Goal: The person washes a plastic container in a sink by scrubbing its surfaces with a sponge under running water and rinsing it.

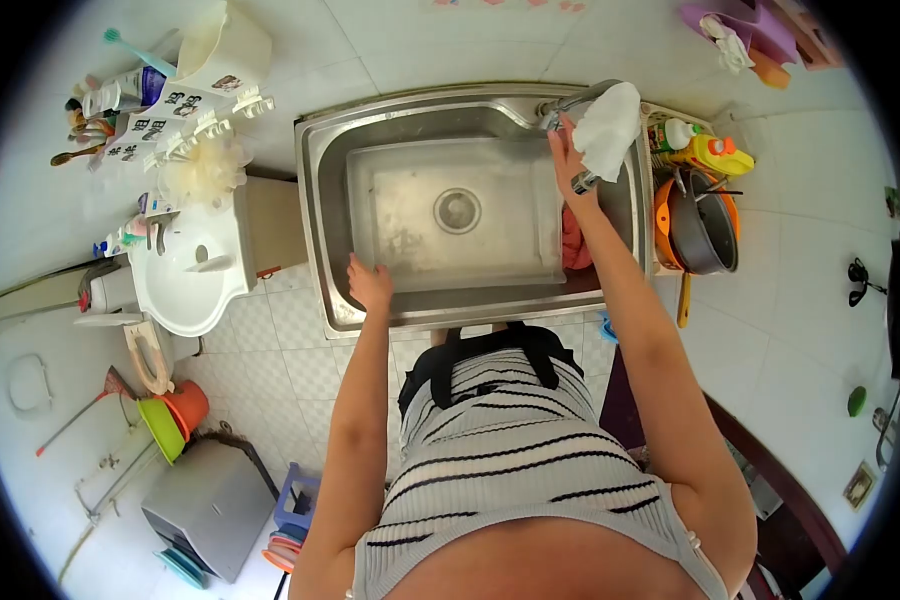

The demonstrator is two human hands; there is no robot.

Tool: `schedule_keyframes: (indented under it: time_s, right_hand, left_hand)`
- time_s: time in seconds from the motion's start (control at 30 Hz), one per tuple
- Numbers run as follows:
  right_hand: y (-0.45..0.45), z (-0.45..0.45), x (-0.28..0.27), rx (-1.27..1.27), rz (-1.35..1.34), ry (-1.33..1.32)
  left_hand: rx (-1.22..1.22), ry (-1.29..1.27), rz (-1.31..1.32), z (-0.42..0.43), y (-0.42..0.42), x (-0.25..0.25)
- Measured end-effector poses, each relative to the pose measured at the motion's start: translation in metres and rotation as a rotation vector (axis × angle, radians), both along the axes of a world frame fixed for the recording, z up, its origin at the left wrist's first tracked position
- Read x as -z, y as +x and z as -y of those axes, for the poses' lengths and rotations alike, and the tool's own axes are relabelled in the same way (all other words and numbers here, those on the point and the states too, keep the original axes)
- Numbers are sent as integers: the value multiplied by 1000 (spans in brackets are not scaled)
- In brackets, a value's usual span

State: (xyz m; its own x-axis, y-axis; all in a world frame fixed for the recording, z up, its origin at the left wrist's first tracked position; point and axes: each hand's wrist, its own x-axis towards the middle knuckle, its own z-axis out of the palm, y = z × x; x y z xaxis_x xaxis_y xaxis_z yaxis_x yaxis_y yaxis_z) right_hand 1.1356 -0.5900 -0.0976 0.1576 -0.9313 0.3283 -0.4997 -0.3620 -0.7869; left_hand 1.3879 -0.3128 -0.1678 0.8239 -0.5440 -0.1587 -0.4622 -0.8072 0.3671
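Observation:
A clear, frosted plastic bin (400,170) lies in the stainless steel sink (322,200), and the drain shows through its bottom. My left hand (371,285) is closed on the bin's near left edge. Along the bin's right side, my right hand (575,170) reaches up with fingers stretched out, their tips by the base of the faucet (580,95). Whether those fingertips touch the faucet I cannot tell. A white cloth (610,130) hangs over the faucet beside that hand. Under my right wrist, a red cloth (575,240) lies between bin and sink wall, partly hidden.
Right of the sink stand a dark pot (700,235), an orange colander (662,225) and a yellow bottle (715,155). A white washbasin (185,290) is at left, below a wall rack with toothbrushes. Green (160,430) and orange basins (188,405) stand lower left.

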Motion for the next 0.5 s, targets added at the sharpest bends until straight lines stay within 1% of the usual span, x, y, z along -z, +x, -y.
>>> schedule_keyframes:
  time_s: [0.03,0.07,0.1,0.13,0.2,0.23,0.3,0.33,0.4,0.47,0.5]
  right_hand:
    - [4,12,11,28,-180,-66]
    - [6,18,22,53,-358,-133]
    - [13,19,1,48,-355,-130]
    - [18,19,-4,57,-325,-121]
    - [24,19,8,49,-133,-39]
    - [24,20,27,-7,130,76]
    - [29,28,81,-223,1022,346]
    - [32,29,97,-266,1242,429]
    - [23,36,109,-307,834,316]
    - [28,18,53,-192,501,358]
    - [31,9,23,-147,333,380]
  left_hand:
    - [-24,47,-125,-1,4,4]
    - [-29,49,-123,-2,7,8]
    - [-11,3,-172,-3,11,11]
    - [9,-43,-220,-4,13,12]
    - [30,-50,-234,-8,13,12]
    - [58,-64,-248,-8,13,11]
    - [71,-92,-249,-16,12,24]
    - [89,-129,-257,-16,9,31]
    - [47,-133,-377,-16,3,23]
    - [121,-27,-235,-12,-7,15]
    - [152,-56,-177,-6,-18,4]
